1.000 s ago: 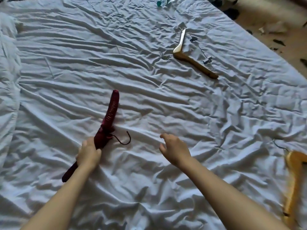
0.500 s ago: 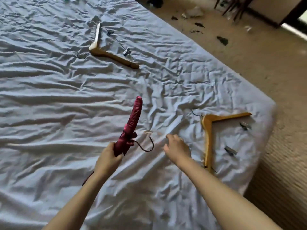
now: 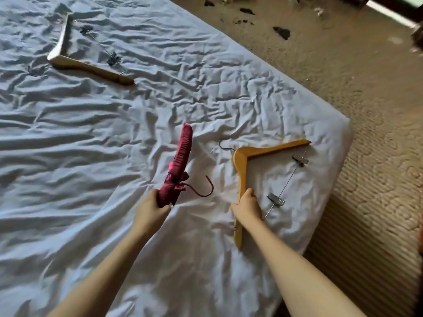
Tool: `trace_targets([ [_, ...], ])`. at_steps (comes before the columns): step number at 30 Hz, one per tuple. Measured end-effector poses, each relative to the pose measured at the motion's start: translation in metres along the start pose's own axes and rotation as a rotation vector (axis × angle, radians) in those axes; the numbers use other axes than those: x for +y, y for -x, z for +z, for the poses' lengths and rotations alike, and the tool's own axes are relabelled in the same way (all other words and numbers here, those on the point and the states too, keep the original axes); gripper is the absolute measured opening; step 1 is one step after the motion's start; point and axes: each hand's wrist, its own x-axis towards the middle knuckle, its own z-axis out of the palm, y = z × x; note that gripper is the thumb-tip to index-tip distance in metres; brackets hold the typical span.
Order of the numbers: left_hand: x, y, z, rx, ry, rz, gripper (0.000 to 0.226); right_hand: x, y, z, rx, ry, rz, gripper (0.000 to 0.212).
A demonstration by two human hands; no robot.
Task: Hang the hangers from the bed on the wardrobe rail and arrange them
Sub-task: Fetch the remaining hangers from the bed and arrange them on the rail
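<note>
- Red padded hanger: the left hand is gripping one end, fingers wrapped round it, holding it raised over the bed with the hook pointing right.
- Wooden clip hanger: lying flat near the bed's corner. The right hand is curling its fingers over the nearer arm.
- Second wooden hanger: lying untouched at the far side.
- Wardrobe rail: not showing.
- Handling note: the right-hand grasp is probably better taken nearer the neck, so bar and clips are hanging clear of the sheet when lifting.
</note>
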Motion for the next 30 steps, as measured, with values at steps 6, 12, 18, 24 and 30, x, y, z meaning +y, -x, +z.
trace_targets([
  [6,0.023,-0.004,-0.006,-0.005,0.075,-0.009,0.019,-0.023,0.020,-0.013,0.141,-0.402,-0.050,0.023],
  [12,0.042,-0.002,-0.072,0.056,0.157,-0.040,0.022,-0.071,0.064,-0.040,0.150,-0.569,-0.225,0.015],
  [18,0.048,0.030,-0.170,0.154,0.330,-0.074,0.023,-0.144,0.126,-0.057,0.039,-0.618,-0.304,0.013],
  [24,0.028,0.087,-0.257,0.260,0.422,-0.107,0.020,-0.204,0.196,-0.047,-0.170,-0.586,-0.483,0.015],
  [30,-0.010,0.163,-0.294,0.392,0.523,-0.254,0.015,-0.242,0.255,-0.038,-0.366,-0.322,-0.748,0.016],
])
